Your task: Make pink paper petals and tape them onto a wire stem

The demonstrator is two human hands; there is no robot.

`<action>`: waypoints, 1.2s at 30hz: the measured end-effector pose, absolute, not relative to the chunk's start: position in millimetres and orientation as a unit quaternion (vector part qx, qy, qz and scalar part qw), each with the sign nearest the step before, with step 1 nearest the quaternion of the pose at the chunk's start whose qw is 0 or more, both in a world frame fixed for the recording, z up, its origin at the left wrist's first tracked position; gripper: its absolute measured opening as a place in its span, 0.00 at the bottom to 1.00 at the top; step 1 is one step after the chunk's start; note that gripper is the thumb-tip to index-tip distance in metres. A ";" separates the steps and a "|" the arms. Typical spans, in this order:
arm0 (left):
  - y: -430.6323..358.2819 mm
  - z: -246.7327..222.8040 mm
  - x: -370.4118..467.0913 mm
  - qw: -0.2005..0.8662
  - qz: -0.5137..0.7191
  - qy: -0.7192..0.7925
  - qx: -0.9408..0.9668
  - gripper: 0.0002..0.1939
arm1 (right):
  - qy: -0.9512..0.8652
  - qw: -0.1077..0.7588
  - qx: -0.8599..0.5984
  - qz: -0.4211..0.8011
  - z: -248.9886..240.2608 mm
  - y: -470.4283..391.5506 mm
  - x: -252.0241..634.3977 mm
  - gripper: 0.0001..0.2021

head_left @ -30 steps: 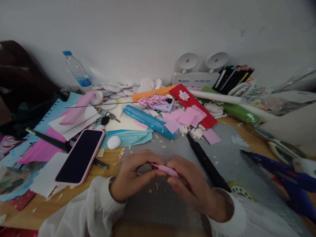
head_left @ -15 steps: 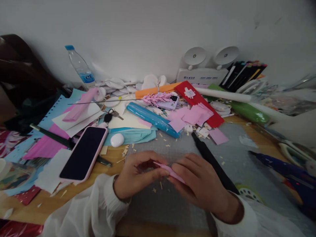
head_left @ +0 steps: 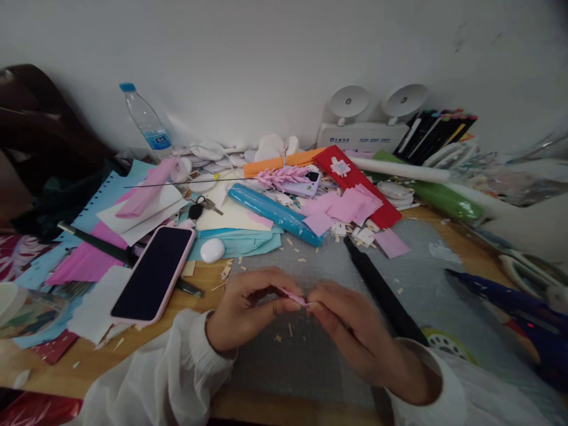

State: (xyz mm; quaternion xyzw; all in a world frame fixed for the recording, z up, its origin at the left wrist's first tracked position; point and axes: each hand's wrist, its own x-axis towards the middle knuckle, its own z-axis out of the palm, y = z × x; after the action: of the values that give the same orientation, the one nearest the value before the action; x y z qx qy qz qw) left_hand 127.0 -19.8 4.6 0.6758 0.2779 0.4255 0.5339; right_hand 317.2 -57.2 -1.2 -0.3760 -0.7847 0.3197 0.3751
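Note:
Between my two hands, above the grey cutting mat (head_left: 319, 370), is a small piece of pink paper (head_left: 296, 297), narrow and apparently rolled or folded. My left hand (head_left: 248, 305) pinches it between thumb and fingers. The thumb and fingertips of my right hand (head_left: 355, 331) close on its other end, hiding that tip. Past my hands lie several pink paper squares (head_left: 348, 207) and a pink paper flower spike (head_left: 281, 177) on a thin dark wire. A long black tool (head_left: 381, 290) rests on the mat beside my right hand.
A phone (head_left: 153, 275) and white case (head_left: 212, 251) lie left, near keys (head_left: 208, 205). A blue roll (head_left: 275, 213) and red packet (head_left: 361, 186) lie behind. At right is a dark blue glue gun (head_left: 497, 302) with a red light. A water bottle (head_left: 148, 124) stands at the back.
My right hand has shifted its grip to the right end of the pink paper, its fingers now drawn into a pinch. Less of the paper shows. My left hand stays nearly in place.

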 end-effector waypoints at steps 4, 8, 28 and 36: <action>-20.0 4.0 127.4 0.494 0.444 0.269 0.698 0.03 | -0.701 0.358 -0.411 0.460 1.1 -54.9 314.7 0.17; -20.7 4.3 128.1 0.448 0.456 0.261 0.724 0.05 | -0.618 0.374 -0.396 0.567 -2.9 -49.5 310.8 0.18; -16.7 0.4 130.7 0.788 0.198 0.397 0.427 0.20 | -0.910 0.254 -0.323 -0.060 -9.3 -43.7 323.6 0.16; -12.6 5.9 127.3 0.738 0.204 0.402 0.502 0.13 | -0.907 0.264 -0.326 0.019 -8.9 -45.3 326.3 0.13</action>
State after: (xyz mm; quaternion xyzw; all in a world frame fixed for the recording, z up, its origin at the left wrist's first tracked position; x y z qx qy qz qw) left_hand 127.3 -12.6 5.9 0.5015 0.4017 0.2044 0.7385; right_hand 326.3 -45.3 -8.9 -0.3264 -0.9073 0.0188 0.2644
